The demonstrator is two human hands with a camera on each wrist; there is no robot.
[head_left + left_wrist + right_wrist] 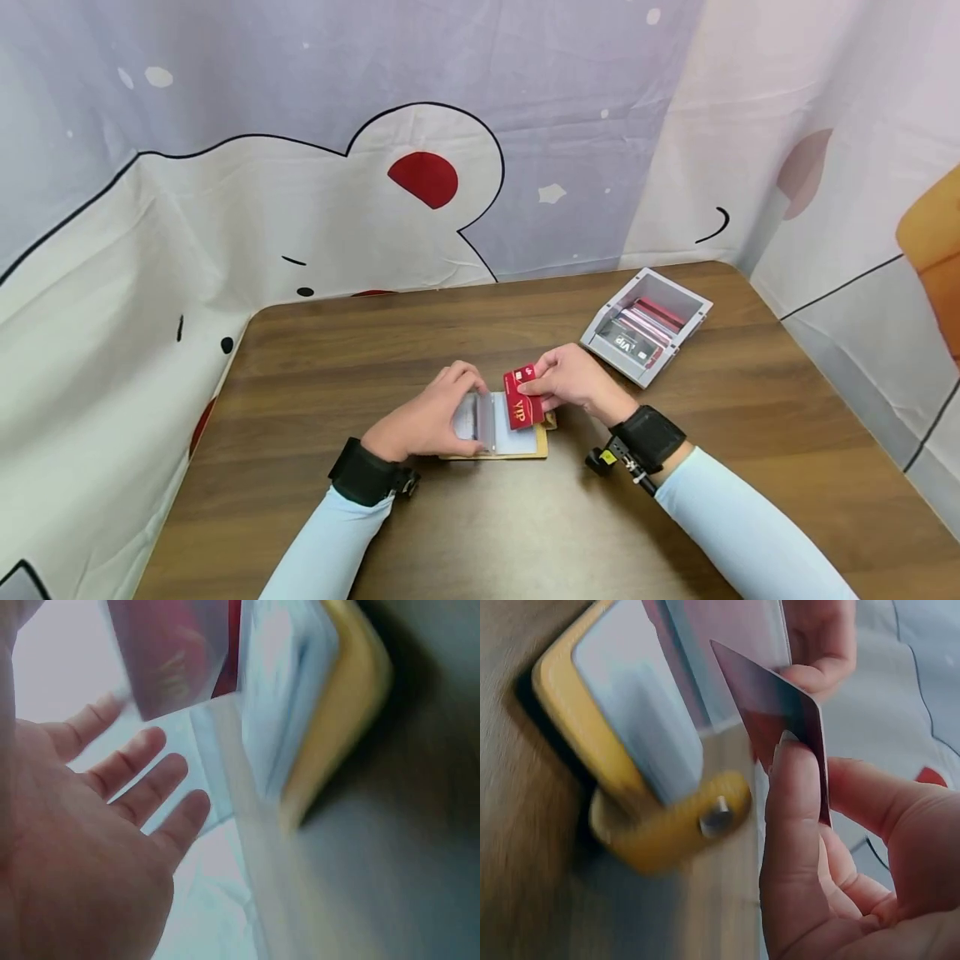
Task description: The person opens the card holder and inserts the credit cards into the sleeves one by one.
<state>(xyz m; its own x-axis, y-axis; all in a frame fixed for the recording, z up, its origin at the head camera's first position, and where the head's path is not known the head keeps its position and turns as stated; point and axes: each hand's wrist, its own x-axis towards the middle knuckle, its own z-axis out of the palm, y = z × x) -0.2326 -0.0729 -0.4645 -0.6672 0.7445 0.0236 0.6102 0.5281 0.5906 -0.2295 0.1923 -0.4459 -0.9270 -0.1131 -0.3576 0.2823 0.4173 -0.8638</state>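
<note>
A yellow card holder [541,443] lies spread open on the table, its inner clear card sleeves [487,423] partly standing up. My left hand [429,419] is at the left side of the holder, thumb and a finger at opposite edges of the raised sleeves; its other fingers are spread in the left wrist view. My right hand [576,383] pinches a red VIP card [522,398] between thumb and fingers, above the right-hand sleeve. In the right wrist view the card appears tilted, close to the sleeves. The holder's snap strap [679,829] sticks out at its right.
A grey open box [693,310] with several cards [637,337] in it, one marked VIP, stands at the back right of the wooden table [337,350]. A printed cloth [247,217] hangs behind the table and along its sides.
</note>
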